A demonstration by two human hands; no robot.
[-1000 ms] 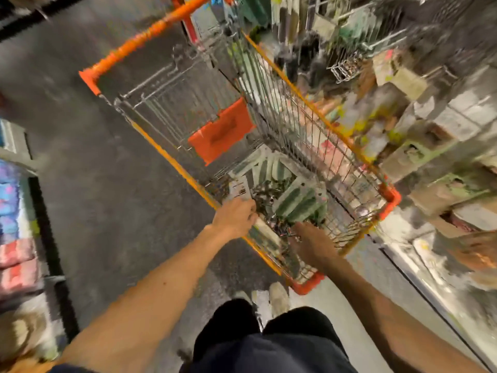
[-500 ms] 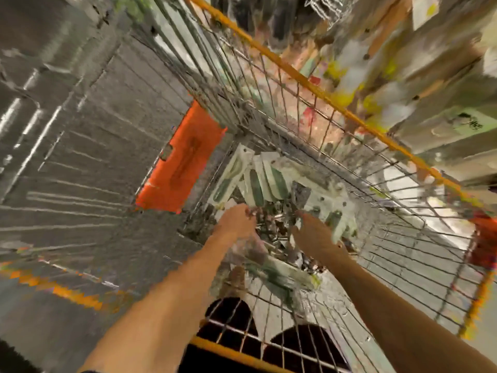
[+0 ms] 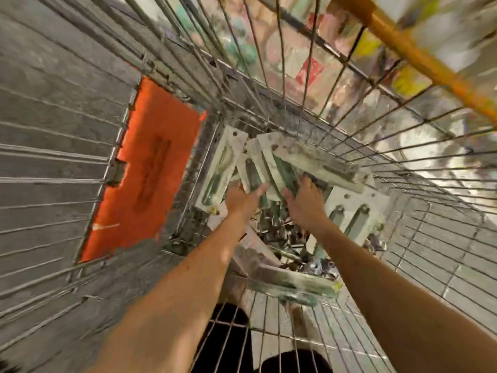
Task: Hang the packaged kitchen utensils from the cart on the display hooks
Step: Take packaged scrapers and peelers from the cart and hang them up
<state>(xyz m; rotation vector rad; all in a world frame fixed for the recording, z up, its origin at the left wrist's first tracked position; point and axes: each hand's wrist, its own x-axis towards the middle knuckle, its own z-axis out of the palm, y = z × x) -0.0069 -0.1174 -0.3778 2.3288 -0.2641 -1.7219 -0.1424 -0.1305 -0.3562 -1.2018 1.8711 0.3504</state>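
Packaged utensils [image 3: 228, 168] lie in a loose heap on the cart [image 3: 403, 47] floor, beside its orange flap [image 3: 156, 170]. Both arms reach down inside the cart. Right hand [image 3: 306, 204] curls fingers and thumb round one green-handled pack. Left hand [image 3: 240, 199] touches the heap; grip unclear, blurred.

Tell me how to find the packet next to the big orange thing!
Look down into the wire cart and find the orange flap on its wall. Right beside that flap is a long white packet with one green-handled utensil inside. It sits at the left edge of the pile, left of the left hand, while the other packets overlap.
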